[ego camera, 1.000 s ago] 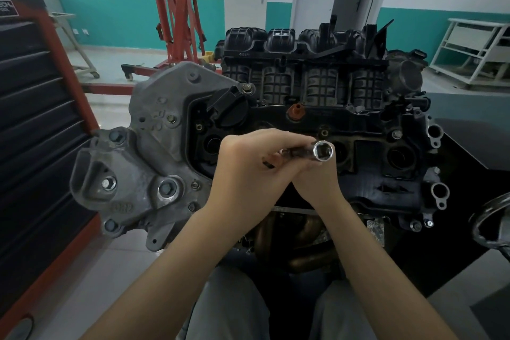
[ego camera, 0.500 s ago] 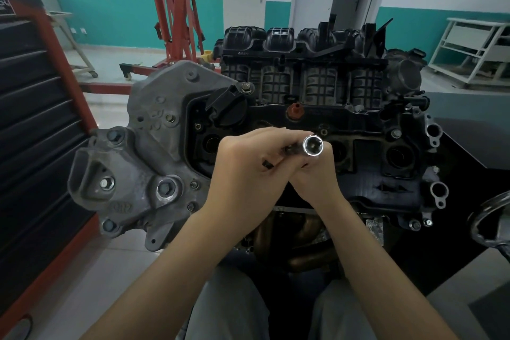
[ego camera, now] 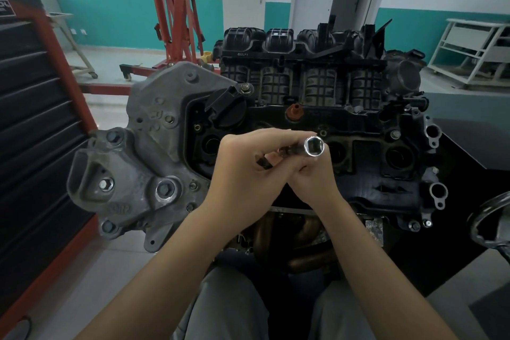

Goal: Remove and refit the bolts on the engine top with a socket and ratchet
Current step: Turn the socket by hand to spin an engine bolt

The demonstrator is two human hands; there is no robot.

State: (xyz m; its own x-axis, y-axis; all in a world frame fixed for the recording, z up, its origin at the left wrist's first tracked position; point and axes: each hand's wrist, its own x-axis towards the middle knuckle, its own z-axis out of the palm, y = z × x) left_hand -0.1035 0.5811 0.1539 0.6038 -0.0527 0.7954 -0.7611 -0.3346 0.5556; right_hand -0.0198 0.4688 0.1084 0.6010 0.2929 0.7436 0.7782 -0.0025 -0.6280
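— Where do we have the socket [ego camera: 314,147] right now?

— Up in front of us, above the engine top [ego camera: 358,152], its open end turned toward the camera so we can see the hex inside. It sits on the end of a dark bar that runs back into our hands (ratchet or extension, we cannot tell which, since the fingers cover most of it).

— And the hands?

— Our left hand [ego camera: 248,171] is curled over the bar from the left, gripping it. Our right hand [ego camera: 314,176] comes up from below, fingers wrapped round the tool just under the socket. The two hands touch each other, knuckles pressed together.

— Is the socket on a bolt?

— No, it is in the air, clear of the black cover. A bolt [ego camera: 246,88] stands by the round black cap [ego camera: 227,109] further back, and more bolt heads show in the grey metal bracket [ego camera: 143,152] to our left.

— What else is around?

— A red engine hoist [ego camera: 174,8] stands behind the engine, a dark tool chest [ego camera: 30,124] is on our left, and a white rack [ego camera: 474,50] stands against the far wall on the right.
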